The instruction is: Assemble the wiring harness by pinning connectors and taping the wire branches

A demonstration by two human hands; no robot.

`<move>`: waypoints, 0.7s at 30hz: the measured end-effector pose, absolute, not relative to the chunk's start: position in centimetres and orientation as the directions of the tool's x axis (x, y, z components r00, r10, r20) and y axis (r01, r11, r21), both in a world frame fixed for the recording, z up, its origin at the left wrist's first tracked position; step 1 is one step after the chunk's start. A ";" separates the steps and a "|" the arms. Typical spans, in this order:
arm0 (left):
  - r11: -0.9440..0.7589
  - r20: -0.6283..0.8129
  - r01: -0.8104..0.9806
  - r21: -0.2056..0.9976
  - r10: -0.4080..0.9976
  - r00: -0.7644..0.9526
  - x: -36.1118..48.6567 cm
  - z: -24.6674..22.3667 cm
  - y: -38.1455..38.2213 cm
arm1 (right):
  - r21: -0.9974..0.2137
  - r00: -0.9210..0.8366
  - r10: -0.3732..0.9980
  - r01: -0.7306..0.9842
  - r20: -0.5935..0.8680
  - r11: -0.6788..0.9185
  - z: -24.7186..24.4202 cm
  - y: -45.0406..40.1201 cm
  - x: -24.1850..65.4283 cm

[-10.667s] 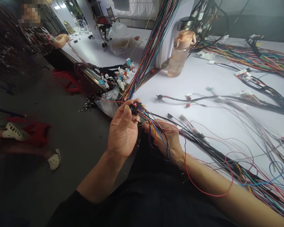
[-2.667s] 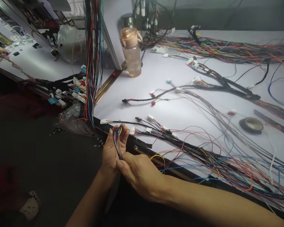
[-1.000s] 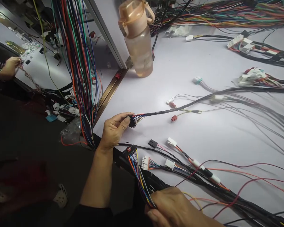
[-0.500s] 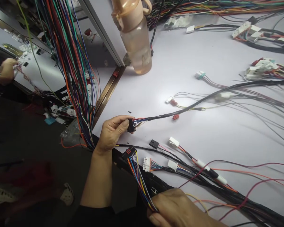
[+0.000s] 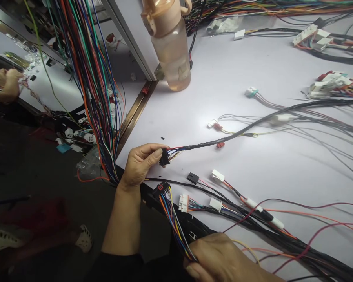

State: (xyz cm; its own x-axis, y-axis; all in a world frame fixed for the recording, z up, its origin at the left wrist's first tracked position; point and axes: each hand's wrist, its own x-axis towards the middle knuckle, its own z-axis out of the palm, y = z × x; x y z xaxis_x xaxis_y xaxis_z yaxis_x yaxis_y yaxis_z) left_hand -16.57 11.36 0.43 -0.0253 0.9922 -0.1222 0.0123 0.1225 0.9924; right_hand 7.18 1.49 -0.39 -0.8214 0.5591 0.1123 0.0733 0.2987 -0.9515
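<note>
with our left hand (image 5: 142, 162) we pinch a black plug (image 5: 164, 157) over the counter (image 5: 217, 102), its cable (image 5: 211, 143) running right. our right hand (image 5: 219, 254) grips a wire bundle (image 5: 175, 225); its red-marked plug (image 5: 161, 190) sits nearer us, apart from the first.

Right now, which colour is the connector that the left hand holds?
The connector in the left hand is black, best seen in the head view.

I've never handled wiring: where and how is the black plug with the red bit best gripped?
Probably the short ends of the black plug, from the far side: its body is long, and wires leave its near side towards the right hand.
</note>
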 end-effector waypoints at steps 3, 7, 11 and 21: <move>0.115 -0.115 0.023 0.993 0.993 -0.033 -16.5 0.4 11.4 | -0.946 -0.833 0.540 0.066 0.123 0.318 0.0 1.6 7.6; 0.087 -0.086 0.029 0.996 0.996 -0.033 -16.2 0.3 11.5 | -0.951 -0.841 0.536 0.103 0.074 0.292 0.6 1.8 8.0; 0.087 -0.085 0.051 0.995 0.996 -0.040 -16.2 0.2 11.6 | -0.964 -0.844 0.535 0.103 0.044 0.243 0.9 1.9 8.1; 0.110 -0.109 0.037 0.993 0.994 -0.020 -16.5 0.2 11.5 | -0.953 -0.840 0.539 0.104 0.069 0.285 0.6 1.5 8.0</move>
